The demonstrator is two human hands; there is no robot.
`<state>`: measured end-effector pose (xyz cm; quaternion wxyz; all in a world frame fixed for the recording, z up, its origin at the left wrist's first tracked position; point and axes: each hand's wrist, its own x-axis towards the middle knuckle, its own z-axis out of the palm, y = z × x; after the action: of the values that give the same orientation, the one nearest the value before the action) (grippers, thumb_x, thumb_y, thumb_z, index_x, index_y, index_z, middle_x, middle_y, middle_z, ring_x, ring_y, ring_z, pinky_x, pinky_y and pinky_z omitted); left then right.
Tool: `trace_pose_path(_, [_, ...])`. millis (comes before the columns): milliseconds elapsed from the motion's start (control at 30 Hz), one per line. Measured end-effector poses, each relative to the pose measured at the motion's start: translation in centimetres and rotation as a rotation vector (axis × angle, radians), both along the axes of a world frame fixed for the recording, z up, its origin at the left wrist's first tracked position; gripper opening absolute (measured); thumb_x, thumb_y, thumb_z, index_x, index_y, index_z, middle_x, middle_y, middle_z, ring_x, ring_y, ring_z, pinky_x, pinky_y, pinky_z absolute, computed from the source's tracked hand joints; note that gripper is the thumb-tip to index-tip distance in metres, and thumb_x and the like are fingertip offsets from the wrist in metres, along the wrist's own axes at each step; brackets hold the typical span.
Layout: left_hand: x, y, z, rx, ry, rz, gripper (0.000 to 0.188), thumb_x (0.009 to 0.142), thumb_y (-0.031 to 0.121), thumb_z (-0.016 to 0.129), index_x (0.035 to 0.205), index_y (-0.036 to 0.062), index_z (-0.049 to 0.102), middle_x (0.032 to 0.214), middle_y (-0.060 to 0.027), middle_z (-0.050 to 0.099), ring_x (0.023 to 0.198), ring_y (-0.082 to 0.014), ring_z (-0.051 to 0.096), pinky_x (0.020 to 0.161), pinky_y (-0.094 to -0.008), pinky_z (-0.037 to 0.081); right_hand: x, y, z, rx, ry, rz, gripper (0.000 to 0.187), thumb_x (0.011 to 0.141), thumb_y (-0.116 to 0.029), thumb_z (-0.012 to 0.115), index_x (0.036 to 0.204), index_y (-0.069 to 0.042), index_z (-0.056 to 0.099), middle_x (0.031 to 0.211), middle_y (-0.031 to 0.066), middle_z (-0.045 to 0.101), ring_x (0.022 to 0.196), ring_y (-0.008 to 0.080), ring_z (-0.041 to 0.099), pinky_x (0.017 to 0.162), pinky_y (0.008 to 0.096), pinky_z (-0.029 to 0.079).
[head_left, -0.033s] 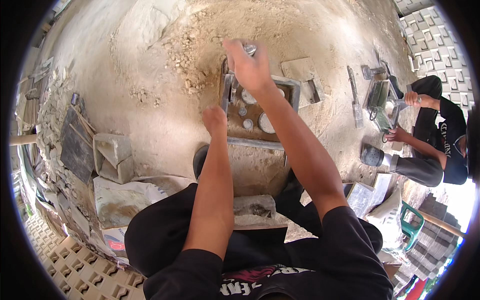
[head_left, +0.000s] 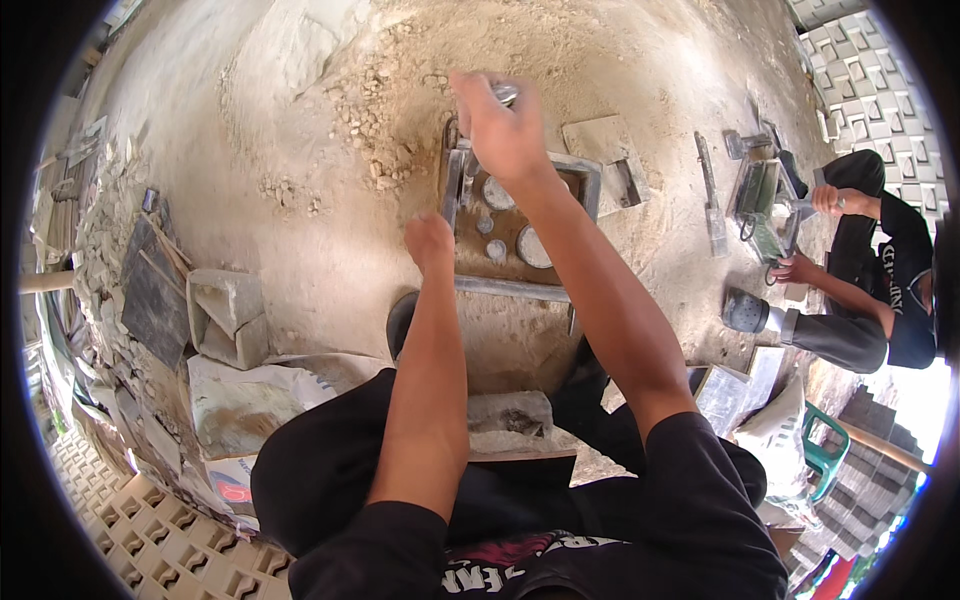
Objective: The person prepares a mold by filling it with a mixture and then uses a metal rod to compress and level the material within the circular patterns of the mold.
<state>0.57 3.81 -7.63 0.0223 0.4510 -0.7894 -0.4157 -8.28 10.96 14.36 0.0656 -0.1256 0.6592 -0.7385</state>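
Observation:
In front of me on the ground lies a grey rectangular metal mould (head_left: 515,288) with several round grey discs (head_left: 534,246) inside. My right hand (head_left: 500,130), a little blurred, is closed above the mould's far left corner. It grips a tool with a shiny rounded metal end (head_left: 507,93) sticking out at the top; its lower part is mostly hidden behind the hand. My left hand (head_left: 430,240) is a fist at the mould's left side. Whatever it holds there is hidden by the fingers.
Loose rubble (head_left: 385,150) lies beyond the mould, and a flat square slab (head_left: 607,160) to its right. A co-worker (head_left: 880,270) sits at the right with another mould (head_left: 768,210). Hollow concrete block (head_left: 228,310) and sack (head_left: 250,400) stand at the left. A block (head_left: 508,415) lies between my legs.
My right hand has shifted very slightly to the right with the tool. My left hand and the mould look unchanged.

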Motion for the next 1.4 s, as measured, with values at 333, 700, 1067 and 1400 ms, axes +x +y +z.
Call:
trace_pose_path(333, [-0.3,0.3,1.5,0.026,-0.055,0.021,0.043,0.091,0.024,0.038,0.095,-0.0089,0.066,0.099,-0.0343,0.064,0.097,-0.0489,0.061,0.088,-0.0532,0.048,-0.4,2.5,0.4,0.008,0.014,-0.094,0.040,0.092,-0.016,0.057,0.053,-0.007,0.049,0.047,-0.0024,0.043,0.042,0.0081,0.035,0.044,0.0257,0.027])
trace_pose_path(700, [-0.5,0.3,1.5,0.025,-0.077,0.015,0.043,0.090,0.024,0.039,0.097,-0.0089,0.066,0.100,-0.0334,0.064,0.097,-0.0480,0.062,0.088,-0.0523,0.048,-1.4,0.7,1.9,0.249,0.012,-0.117,0.037,0.089,-0.023,0.059,0.058,-0.004,0.054,0.051,-0.0049,0.045,0.048,0.0043,0.039,0.044,0.0269,0.031])
trace_pose_path(1067, [0.0,-0.1,-2.1,-0.065,-0.072,-0.064,0.041,0.091,0.024,0.040,0.094,-0.0098,0.065,0.100,-0.0326,0.064,0.096,-0.0480,0.062,0.087,-0.0531,0.048,3.9,-0.1,1.4,0.120,0.135,-0.188,0.042,0.093,-0.018,0.062,0.055,-0.011,0.047,0.051,-0.0062,0.040,0.045,0.0051,0.032,0.043,0.0257,0.023])
trace_pose_path(1400, [-5.2,-8.6,-0.9,-0.240,0.427,-0.405,0.039,0.092,0.028,0.047,0.071,0.0007,0.065,0.066,-0.0196,0.063,0.066,-0.0358,0.064,0.064,-0.0468,0.048,7.2,1.3,-1.5,0.036,0.062,-0.097,0.036,0.093,-0.012,0.059,0.061,-0.002,0.047,0.056,-0.0046,0.038,0.057,0.0038,0.034,0.049,0.0268,0.027])
